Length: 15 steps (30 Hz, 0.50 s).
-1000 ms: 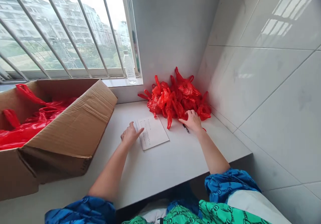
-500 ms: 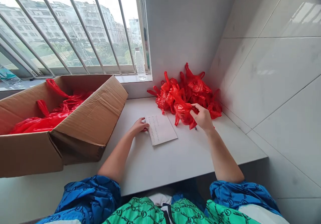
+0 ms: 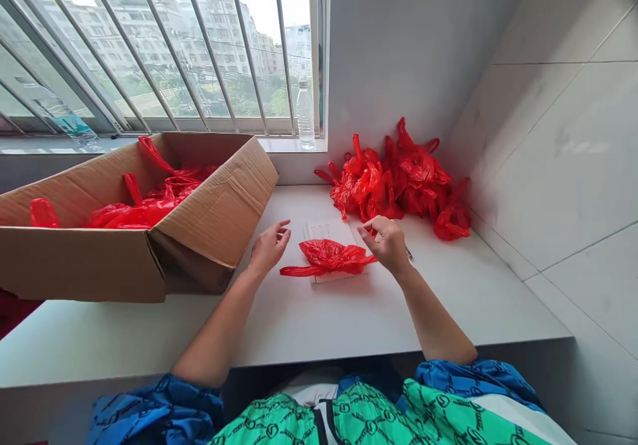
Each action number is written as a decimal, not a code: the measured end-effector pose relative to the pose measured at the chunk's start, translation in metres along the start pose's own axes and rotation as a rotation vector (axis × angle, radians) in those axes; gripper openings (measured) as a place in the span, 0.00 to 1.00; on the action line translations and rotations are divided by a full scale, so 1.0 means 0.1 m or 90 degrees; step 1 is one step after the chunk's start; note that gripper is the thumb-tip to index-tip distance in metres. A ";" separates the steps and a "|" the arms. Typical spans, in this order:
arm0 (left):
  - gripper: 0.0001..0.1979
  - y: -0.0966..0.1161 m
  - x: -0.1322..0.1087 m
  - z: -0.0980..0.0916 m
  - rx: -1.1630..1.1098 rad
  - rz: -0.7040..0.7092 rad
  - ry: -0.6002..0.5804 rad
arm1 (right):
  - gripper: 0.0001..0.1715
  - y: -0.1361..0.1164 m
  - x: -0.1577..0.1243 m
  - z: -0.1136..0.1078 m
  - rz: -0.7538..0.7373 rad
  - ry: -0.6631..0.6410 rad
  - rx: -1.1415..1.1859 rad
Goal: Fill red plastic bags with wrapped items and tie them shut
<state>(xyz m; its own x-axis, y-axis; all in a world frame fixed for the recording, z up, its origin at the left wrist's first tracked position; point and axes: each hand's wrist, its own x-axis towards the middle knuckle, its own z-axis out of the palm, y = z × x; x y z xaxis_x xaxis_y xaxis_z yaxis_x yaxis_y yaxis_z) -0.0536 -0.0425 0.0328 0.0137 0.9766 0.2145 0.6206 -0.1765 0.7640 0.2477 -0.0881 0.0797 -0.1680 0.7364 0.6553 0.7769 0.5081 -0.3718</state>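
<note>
A red plastic bag (image 3: 333, 259) with its handles spread lies across a white sheet or booklet (image 3: 331, 231) with small printed marks, covering its lower part. My left hand (image 3: 270, 246) hovers left of the bag, fingers apart and holding nothing. On the bag's other side, my right hand (image 3: 386, 242) has its thumb and forefinger parted above the right handle end. Whether it touches that handle I cannot tell. Behind both hands sits a heap of knotted red bags (image 3: 399, 176) against the wall.
A cardboard box (image 3: 214, 209) with more red bags inside stands at the left of the white table (image 3: 299, 332). A pen (image 3: 409, 254) lies partly hidden by my right hand. A clear bottle (image 3: 306, 116) stands on the sill by the barred window. Tiled wall borders the right.
My right hand has brought a red bag from the heap onto the booklet and let go of it. My left hand has left the booklet's edge. The view has shifted left.
</note>
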 end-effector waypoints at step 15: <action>0.24 0.20 0.11 0.46 0.029 0.173 -0.159 | 0.08 0.11 -0.05 0.23 -0.004 0.006 -0.081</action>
<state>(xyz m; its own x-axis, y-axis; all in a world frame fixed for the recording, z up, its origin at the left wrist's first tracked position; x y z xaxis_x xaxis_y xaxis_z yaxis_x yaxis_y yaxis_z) -0.0049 -0.0299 0.0224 0.3704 0.8959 0.2455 0.6028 -0.4328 0.6703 0.2428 -0.0760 0.0574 -0.1683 0.7286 0.6639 0.8462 0.4522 -0.2818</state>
